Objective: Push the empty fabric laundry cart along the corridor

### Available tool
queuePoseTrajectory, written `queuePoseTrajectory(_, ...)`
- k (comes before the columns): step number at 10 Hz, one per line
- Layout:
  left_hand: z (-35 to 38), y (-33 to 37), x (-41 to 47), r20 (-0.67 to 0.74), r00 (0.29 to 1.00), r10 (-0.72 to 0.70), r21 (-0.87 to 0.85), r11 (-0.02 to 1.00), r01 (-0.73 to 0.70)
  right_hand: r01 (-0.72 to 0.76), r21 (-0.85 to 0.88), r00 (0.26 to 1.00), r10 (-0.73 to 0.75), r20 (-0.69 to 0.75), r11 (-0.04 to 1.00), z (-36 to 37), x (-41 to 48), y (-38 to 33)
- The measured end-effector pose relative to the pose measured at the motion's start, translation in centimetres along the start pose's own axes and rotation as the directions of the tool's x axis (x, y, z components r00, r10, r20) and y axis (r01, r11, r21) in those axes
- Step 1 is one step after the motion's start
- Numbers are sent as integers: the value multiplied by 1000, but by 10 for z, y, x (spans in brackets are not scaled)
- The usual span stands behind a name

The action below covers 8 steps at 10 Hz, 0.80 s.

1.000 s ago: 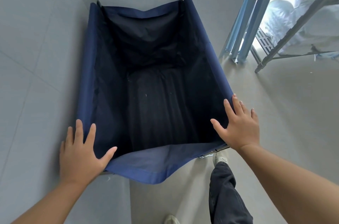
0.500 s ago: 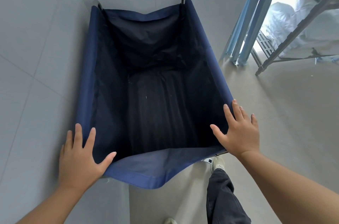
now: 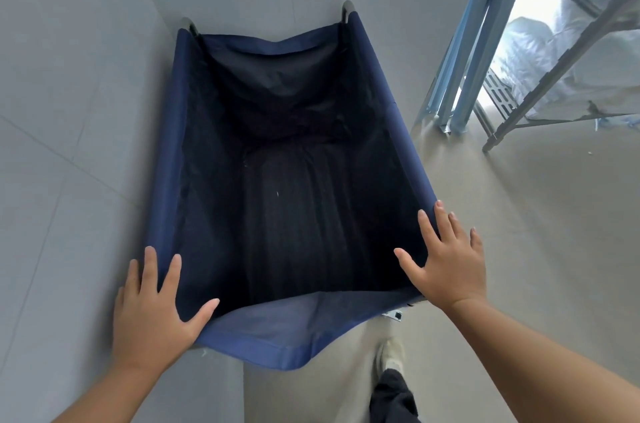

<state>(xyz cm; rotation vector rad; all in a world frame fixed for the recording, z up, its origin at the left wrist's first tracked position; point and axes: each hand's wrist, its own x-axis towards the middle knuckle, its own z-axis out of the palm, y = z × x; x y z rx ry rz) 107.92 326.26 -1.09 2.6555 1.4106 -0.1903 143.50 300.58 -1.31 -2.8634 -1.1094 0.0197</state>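
forearms bare, no sleeves | dark trouser leg (image 3: 393, 398) | pale shoe (image 3: 390, 353)

Fabric laundry cart (image 3: 391, 132): navy blue cloth walls and rim hems, interior shading to near-black with faint vertical striping on its bottom panel; frame tips at the far corners dark grey. Wall (image 3: 69, 111): pale grey tiles with thin, slightly darker joint lines; floor (image 3: 519, 249): plain beige. Door frame (image 3: 474, 52): light blue metal; sheeting (image 3: 588, 42) beyond it: white, translucent; trouser leg (image 3: 391, 398): dark charcoal; shoe (image 3: 389, 355): off-white.
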Motion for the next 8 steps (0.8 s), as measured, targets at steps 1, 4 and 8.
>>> queuePoseTrajectory(1, -1, 0, -1, 14, 1000, -18, -4, 1000, 18, 5, 17, 1000, -5, 0, 1000, 0, 0, 0)
queuePoseTrajectory(4, -25, 12, -6, 122, 982, -142, -17, 989, 145, -23, 6, 991, 22, 129, 1000, -19, 1, -4)
queuePoseTrajectory(8, -125, 110, -51, -106, 994, -34, -240, 971, 8, 108, 273, 994, -113, -1, 956, -146, 0, -60)
